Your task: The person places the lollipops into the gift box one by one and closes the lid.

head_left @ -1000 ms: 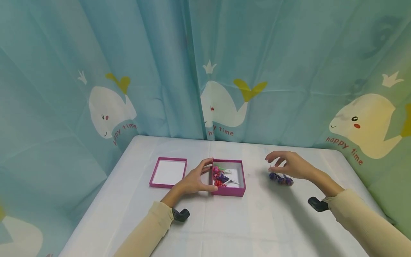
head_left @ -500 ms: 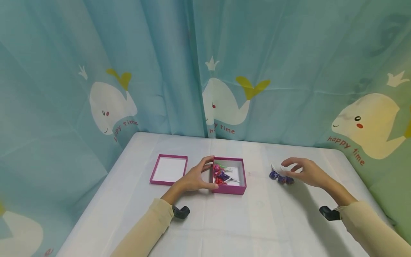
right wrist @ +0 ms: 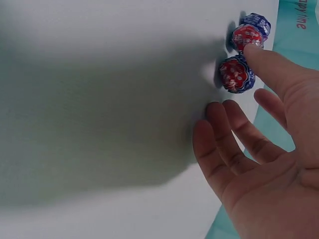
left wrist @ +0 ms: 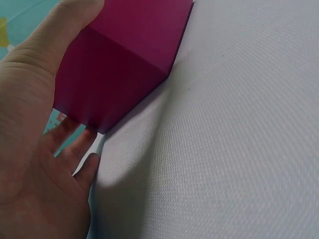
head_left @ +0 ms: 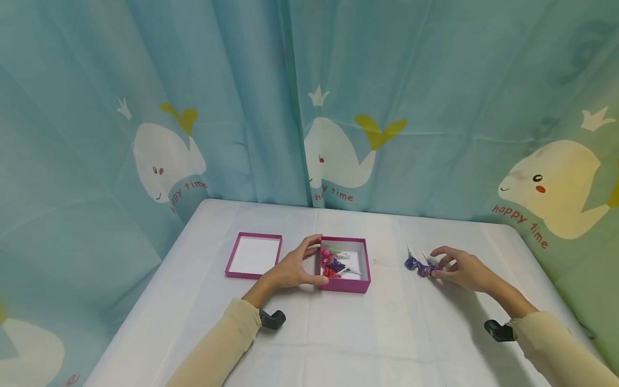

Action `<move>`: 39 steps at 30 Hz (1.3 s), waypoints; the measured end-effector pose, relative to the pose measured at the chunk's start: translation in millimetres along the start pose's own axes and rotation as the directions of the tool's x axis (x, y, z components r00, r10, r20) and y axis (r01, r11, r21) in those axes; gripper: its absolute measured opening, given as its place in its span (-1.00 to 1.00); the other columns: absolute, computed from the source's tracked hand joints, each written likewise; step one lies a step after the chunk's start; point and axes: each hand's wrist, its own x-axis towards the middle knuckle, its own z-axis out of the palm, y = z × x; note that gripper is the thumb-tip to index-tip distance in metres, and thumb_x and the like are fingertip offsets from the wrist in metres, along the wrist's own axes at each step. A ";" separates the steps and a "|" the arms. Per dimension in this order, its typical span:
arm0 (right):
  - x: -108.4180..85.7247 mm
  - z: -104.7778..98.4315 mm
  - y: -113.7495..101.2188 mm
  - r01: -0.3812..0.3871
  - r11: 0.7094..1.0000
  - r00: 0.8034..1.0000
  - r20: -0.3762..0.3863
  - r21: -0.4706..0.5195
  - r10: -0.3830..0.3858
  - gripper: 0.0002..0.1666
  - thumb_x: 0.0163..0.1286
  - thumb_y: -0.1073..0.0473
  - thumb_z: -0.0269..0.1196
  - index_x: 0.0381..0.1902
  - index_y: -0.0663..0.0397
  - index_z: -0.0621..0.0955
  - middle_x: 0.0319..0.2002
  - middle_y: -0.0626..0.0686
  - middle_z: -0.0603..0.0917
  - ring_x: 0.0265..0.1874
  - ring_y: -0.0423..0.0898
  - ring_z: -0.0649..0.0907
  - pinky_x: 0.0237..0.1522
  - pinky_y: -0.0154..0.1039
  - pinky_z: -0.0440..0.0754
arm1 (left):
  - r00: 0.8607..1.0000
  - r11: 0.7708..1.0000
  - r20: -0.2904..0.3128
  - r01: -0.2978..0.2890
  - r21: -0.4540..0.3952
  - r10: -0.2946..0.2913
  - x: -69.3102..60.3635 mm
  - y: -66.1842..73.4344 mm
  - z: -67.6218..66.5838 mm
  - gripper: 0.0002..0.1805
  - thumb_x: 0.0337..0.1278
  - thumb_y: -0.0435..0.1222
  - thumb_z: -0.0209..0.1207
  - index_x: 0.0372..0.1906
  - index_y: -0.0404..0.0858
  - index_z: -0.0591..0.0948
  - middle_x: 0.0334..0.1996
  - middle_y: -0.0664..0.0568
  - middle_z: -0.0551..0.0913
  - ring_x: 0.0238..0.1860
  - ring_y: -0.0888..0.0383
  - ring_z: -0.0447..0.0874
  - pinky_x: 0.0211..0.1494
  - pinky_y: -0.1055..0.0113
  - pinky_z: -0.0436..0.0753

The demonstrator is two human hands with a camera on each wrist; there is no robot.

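My left hand (head_left: 290,269) holds the open magenta box (head_left: 345,285) at its left side, thumb at the front corner and fingers toward the back. In the left wrist view the thumb presses the box wall (left wrist: 114,64). Several wrapped lollipops, red, pink and purple, lie in the box, with a red lollipop (head_left: 331,273) nearest the front. To the right, my right hand (head_left: 461,269) reaches over a short row of purple-wrapped lollipops (head_left: 411,263). Its thumb meets the rightmost one, index finger raised apart. The right wrist view shows the wrapped heads (right wrist: 237,74) by the thumb, other fingers loosely spread.
A shallow magenta-rimmed lid (head_left: 254,257), white inside, lies left of the box. A white cloth covers the table (head_left: 358,333). Blue-green curtains (head_left: 242,107) with whale prints stand behind the table's far edge.
My right hand has moved right and lowered, from above the left end of the lollipop row to its right end. My left hand stays on the box.
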 end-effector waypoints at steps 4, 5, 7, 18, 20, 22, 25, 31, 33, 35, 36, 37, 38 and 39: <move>-1.7 0.5 0.4 -0.011 1.000 1.000 -0.013 -0.013 0.011 -0.53 0.31 0.14 0.47 0.09 0.20 0.59 -0.26 0.03 0.73 -0.36 -0.12 0.70 -0.38 -0.26 0.61 | 1.000 1.000 -0.005 -0.002 0.002 0.002 0.3 0.1 -1.3 0.23 -0.04 -0.03 0.57 0.65 0.00 0.02 0.62 0.06 0.09 0.56 0.03 0.21 0.57 -0.08 0.19; -1.8 0.6 0.4 -0.014 1.000 1.000 -0.017 -0.018 0.014 -0.55 0.31 0.14 0.47 0.06 0.20 0.60 -0.26 0.03 0.74 -0.36 -0.12 0.70 -0.38 -0.26 0.61 | 1.000 1.000 -0.006 -0.004 0.004 0.004 0.4 0.0 -1.5 0.23 -0.04 -0.02 0.57 0.65 0.00 0.02 0.62 0.07 0.09 0.56 0.03 0.21 0.57 -0.08 0.18; -1.9 0.9 -0.2 -0.020 1.000 1.000 -0.021 -0.020 0.019 -0.60 0.31 0.14 0.47 0.02 0.17 0.61 -0.27 0.02 0.74 -0.36 -0.12 0.71 -0.37 -0.26 0.62 | 1.000 1.000 -0.008 -0.006 0.006 0.007 0.6 -0.4 -1.8 0.23 -0.04 -0.01 0.57 0.65 0.00 0.02 0.62 0.07 0.10 0.56 0.04 0.21 0.57 -0.08 0.19; -1.3 0.5 -1.0 -0.024 1.000 1.000 -0.021 -0.020 0.023 -0.76 0.34 0.15 0.45 -0.13 0.12 0.66 -0.31 -0.03 0.71 -0.38 -0.13 0.70 -0.39 -0.27 0.61 | 1.000 1.000 0.000 -0.022 -0.016 0.022 0.9 0.5 -1.8 0.23 -0.03 -0.04 0.57 0.65 -0.02 0.02 0.62 0.03 0.11 0.57 -0.01 0.20 0.58 -0.08 0.18; -1.3 0.6 -0.5 -0.023 1.000 1.000 -0.021 -0.022 0.022 -0.76 0.34 0.15 0.45 -0.13 0.12 0.66 -0.31 -0.03 0.71 -0.37 -0.13 0.69 -0.39 -0.27 0.61 | 1.000 1.000 0.002 -0.017 -0.013 0.017 1.3 0.6 -1.6 0.23 -0.04 -0.03 0.57 0.65 -0.01 0.02 0.62 0.05 0.10 0.57 0.02 0.19 0.58 -0.06 0.18; -1.2 1.1 -0.5 -0.025 0.999 0.999 -0.023 -0.020 0.025 -0.76 0.33 0.16 0.45 -0.12 0.12 0.66 -0.31 -0.03 0.71 -0.37 -0.13 0.69 -0.38 -0.27 0.61 | 1.000 1.000 0.001 -0.018 -0.008 0.018 1.4 0.7 -1.5 0.23 -0.04 -0.04 0.57 0.65 -0.01 0.02 0.62 0.04 0.10 0.57 0.02 0.20 0.58 -0.06 0.18; -1.4 0.0 -1.0 -0.025 0.999 1.000 -0.019 -0.025 0.024 -0.76 0.33 0.16 0.45 -0.12 0.14 0.67 -0.31 -0.03 0.71 -0.38 -0.14 0.68 -0.40 -0.28 0.60 | 1.000 1.000 -0.001 -0.020 -0.004 0.020 1.4 1.0 -1.4 0.23 -0.03 -0.04 0.57 0.65 -0.01 0.02 0.62 0.03 0.10 0.57 0.01 0.20 0.58 -0.08 0.18; 0.1 -13.4 -6.9 0.011 0.998 1.000 0.001 -0.059 -0.011 -0.74 0.30 0.22 0.44 -0.09 0.17 0.69 -0.28 -0.03 0.70 -0.39 -0.17 0.64 -0.40 -0.30 0.60 | 1.000 1.000 0.001 -0.017 -0.010 0.017 0.0 1.7 -1.0 0.21 -0.01 -0.07 0.56 0.64 -0.03 0.03 0.62 0.01 0.10 0.57 -0.01 0.19 0.57 -0.12 0.17; 2.1 -21.6 -10.4 0.032 0.997 0.999 0.013 -0.072 -0.032 -0.74 0.29 0.24 0.44 -0.07 0.17 0.69 -0.25 -0.02 0.70 -0.39 -0.18 0.62 -0.39 -0.31 0.60 | 1.000 1.000 -0.001 -0.017 -0.013 0.017 -0.3 0.9 -0.7 0.20 -0.01 -0.09 0.56 0.64 -0.04 0.03 0.62 0.01 0.10 0.57 -0.02 0.20 0.57 -0.13 0.18; 4.3 -30.7 -15.0 0.054 0.995 0.998 0.025 -0.084 -0.052 -0.73 0.30 0.26 0.44 -0.05 0.17 0.70 -0.22 -0.01 0.71 -0.38 -0.19 0.62 -0.38 -0.32 0.61 | 1.000 1.000 -0.004 -0.023 -0.020 0.023 -0.4 -0.1 -0.5 0.19 0.00 -0.11 0.56 0.64 -0.05 0.04 0.62 -0.01 0.11 0.56 -0.04 0.21 0.56 -0.15 0.18; 5.3 -35.3 -17.9 0.060 0.994 0.998 0.033 -0.087 -0.058 -0.72 0.31 0.26 0.43 -0.04 0.16 0.70 -0.20 -0.01 0.71 -0.37 -0.19 0.62 -0.37 -0.32 0.61 | 1.000 0.999 -0.004 -0.026 -0.024 0.026 -0.5 -0.5 -0.3 0.18 0.00 -0.13 0.56 0.64 -0.06 0.05 0.62 -0.02 0.11 0.56 -0.06 0.21 0.56 -0.16 0.18; 6.3 -39.8 -21.1 0.064 0.994 0.997 0.041 -0.087 -0.061 -0.72 0.31 0.26 0.43 -0.03 0.15 0.70 -0.19 -0.01 0.71 -0.36 -0.20 0.62 -0.36 -0.32 0.62 | 1.000 0.999 -0.004 -0.027 -0.028 0.027 -0.6 -0.7 -0.2 0.18 0.00 -0.14 0.55 0.64 -0.06 0.05 0.62 -0.03 0.11 0.56 -0.07 0.21 0.56 -0.17 0.18; 7.3 -44.1 -24.4 0.071 0.993 0.996 0.051 -0.091 -0.067 -0.72 0.32 0.26 0.42 -0.02 0.15 0.70 -0.18 -0.01 0.71 -0.35 -0.21 0.63 -0.35 -0.32 0.63 | 1.000 0.999 -0.004 -0.029 -0.030 0.029 -0.7 -1.0 0.0 0.18 0.00 -0.14 0.55 0.64 -0.06 0.05 0.62 -0.03 0.11 0.56 -0.07 0.21 0.56 -0.18 0.18; 8.3 -48.2 -28.1 0.080 0.992 0.996 0.057 -0.093 -0.075 -0.72 0.32 0.26 0.42 -0.02 0.14 0.70 -0.17 -0.02 0.70 -0.34 -0.21 0.64 -0.34 -0.32 0.63 | 1.000 0.999 -0.004 -0.030 -0.032 0.029 -0.8 -1.1 0.2 0.18 0.01 -0.15 0.55 0.64 -0.06 0.05 0.62 -0.03 0.11 0.56 -0.08 0.21 0.56 -0.19 0.18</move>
